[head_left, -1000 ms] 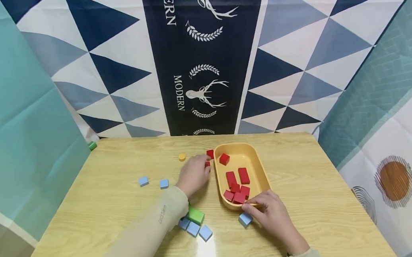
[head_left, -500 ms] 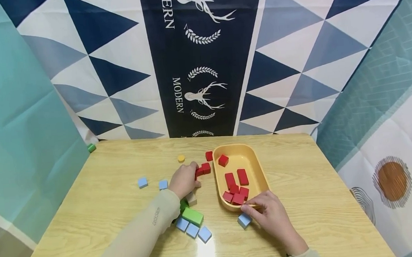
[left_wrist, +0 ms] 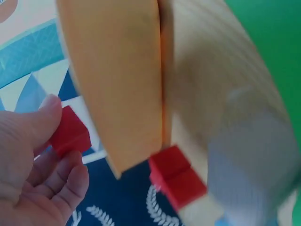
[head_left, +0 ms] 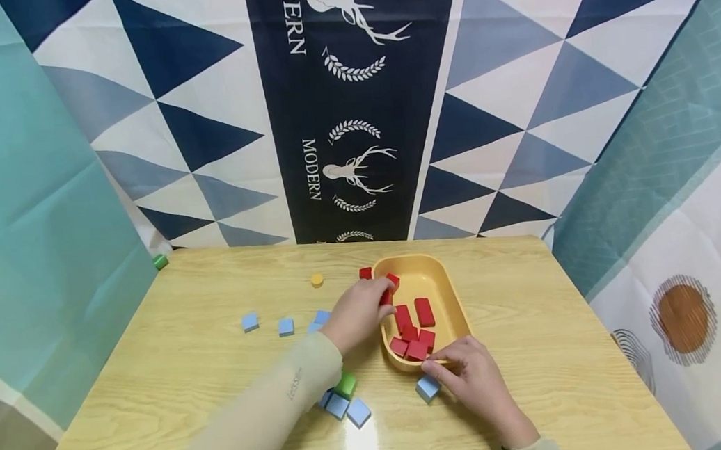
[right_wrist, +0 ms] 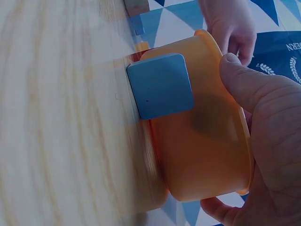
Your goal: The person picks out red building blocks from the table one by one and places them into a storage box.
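Note:
My left hand [head_left: 357, 314] is over the left rim of the yellow plastic bin [head_left: 425, 276]. Between its thumb and fingers it pinches a red block [left_wrist: 70, 131], seen most plainly in the left wrist view. Several more red blocks [head_left: 417, 350] lie inside the bin, mostly at its near end. At the near right corner, my right hand [head_left: 473, 374] grips the bin's rim, thumb on one side of the wall. A blue block [right_wrist: 161, 87] sits on the table just outside the near wall, by the right hand.
Left of the bin's far end lies a red block [head_left: 365, 273]. A yellow round piece [head_left: 317, 280], scattered blue blocks [head_left: 286, 327] and a green block [head_left: 346, 386] lie further left, some partly behind the left arm. A patterned cloth [head_left: 346, 114] hangs behind the table.
My left hand first moved left from beside the bin to a red block on the table, then went right with the block in its fingers to the bin. The right hand has stayed on the rim.

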